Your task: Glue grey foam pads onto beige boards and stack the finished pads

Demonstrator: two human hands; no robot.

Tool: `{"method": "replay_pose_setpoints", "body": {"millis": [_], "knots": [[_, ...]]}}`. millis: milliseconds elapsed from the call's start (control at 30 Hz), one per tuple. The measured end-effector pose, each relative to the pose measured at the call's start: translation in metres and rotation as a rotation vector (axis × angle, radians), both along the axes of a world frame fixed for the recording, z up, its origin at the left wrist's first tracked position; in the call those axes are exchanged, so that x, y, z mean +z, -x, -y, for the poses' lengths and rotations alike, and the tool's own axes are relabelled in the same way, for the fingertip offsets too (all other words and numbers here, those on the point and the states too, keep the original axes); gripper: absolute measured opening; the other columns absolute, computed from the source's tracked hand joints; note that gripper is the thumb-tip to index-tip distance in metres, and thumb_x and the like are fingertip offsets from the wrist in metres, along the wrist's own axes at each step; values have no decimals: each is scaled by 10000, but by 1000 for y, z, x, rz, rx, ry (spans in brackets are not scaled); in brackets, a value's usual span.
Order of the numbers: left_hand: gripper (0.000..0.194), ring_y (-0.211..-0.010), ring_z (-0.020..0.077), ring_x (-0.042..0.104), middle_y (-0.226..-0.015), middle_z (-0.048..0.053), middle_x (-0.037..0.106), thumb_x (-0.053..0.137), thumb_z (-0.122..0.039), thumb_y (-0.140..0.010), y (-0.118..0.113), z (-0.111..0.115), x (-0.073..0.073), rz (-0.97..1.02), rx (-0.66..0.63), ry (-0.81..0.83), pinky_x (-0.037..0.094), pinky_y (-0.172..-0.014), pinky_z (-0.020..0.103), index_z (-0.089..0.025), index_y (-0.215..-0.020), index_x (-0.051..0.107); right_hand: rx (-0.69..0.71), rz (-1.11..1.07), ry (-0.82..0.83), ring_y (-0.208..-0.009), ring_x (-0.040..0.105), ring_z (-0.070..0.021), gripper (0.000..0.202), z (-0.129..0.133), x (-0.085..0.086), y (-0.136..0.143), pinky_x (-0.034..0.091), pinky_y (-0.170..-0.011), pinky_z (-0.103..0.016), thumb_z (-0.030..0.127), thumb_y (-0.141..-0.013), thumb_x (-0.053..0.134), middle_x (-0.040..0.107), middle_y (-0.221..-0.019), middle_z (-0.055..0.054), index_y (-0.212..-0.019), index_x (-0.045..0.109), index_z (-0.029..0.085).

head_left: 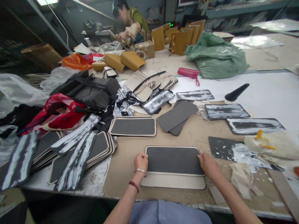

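A flat dark grey panel with a cream rim (174, 160) is held at its two short ends. My left hand (141, 162) pinches its left end; a bracelet and red beads circle that wrist. On the opposite end, my right hand (207, 163) grips the edge with curled fingers. Under the near side of the panel shows a cream panel (174, 182) with rounded corners. Just beyond lies a stack of similar cream-edged panels (132, 126). Two plain dark grey pieces (176, 116) overlap beside that stack.
White-smeared dark strips (78, 161) rest on stacked panels at left. More smeared strips (226, 111) lie at right, near a glue-spattered board (221, 148) and crumpled cloth (245, 180). Farther back are a green sack (217, 57), yellow bags (133, 59) and a person (137, 20) working.
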State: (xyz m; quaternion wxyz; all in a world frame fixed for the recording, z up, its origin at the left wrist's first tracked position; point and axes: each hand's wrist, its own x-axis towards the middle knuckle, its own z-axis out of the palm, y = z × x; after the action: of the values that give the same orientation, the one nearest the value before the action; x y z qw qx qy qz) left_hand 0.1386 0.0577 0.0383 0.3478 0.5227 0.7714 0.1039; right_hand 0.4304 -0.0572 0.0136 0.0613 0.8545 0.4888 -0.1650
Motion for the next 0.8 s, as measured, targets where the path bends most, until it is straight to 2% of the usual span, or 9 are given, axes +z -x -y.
{"method": "replay_pose_setpoints", "body": {"millis": [200,300,367,500,633,800], "knots": [[159,-630,174,564,-592,17,577,545,-158,-712,0,4,0,-10,-55,-28,409,-643,267,-178,-554,534,-31,-18,-23,-721,602,-196,226,1,1,3,331,-576,-272,294,-908,374,627,-761,-86,-815,532,161],[34,-799,193,563,-768,56,588,532,-152,-717,-1,7,0,-17,-67,-101,411,-764,292,-161,-712,564,-50,-25,-29,-736,600,-192,216,0,6,6,337,-593,-271,288,-905,383,625,-774,-81,-814,535,163],[106,-871,208,549,-810,67,577,551,-158,-698,-1,8,-1,22,-38,-127,401,-815,312,-153,-802,567,-69,-35,-35,-754,598,-193,205,0,8,7,338,-601,-271,283,-903,388,626,-797,-82,-821,533,164],[109,-746,218,573,-657,23,554,597,-187,-653,3,2,-8,120,44,-67,425,-746,333,-162,-756,571,-97,-64,-47,-757,591,-193,205,0,9,8,336,-596,-273,282,-899,390,625,-805,-84,-816,535,164],[82,-577,169,552,-560,-10,544,621,-210,-617,9,-6,-14,236,97,-7,432,-629,295,-166,-619,552,-88,-58,-59,-719,585,-188,209,2,4,6,333,-582,-272,295,-898,384,618,-770,-73,-805,527,173],[187,-520,121,491,-487,-58,486,659,-281,-557,15,-6,-11,411,113,-22,406,-596,261,-176,-528,507,-54,-57,-68,-714,582,-195,226,3,-6,2,338,-584,-274,305,-902,374,611,-748,-72,-780,512,175]]}}
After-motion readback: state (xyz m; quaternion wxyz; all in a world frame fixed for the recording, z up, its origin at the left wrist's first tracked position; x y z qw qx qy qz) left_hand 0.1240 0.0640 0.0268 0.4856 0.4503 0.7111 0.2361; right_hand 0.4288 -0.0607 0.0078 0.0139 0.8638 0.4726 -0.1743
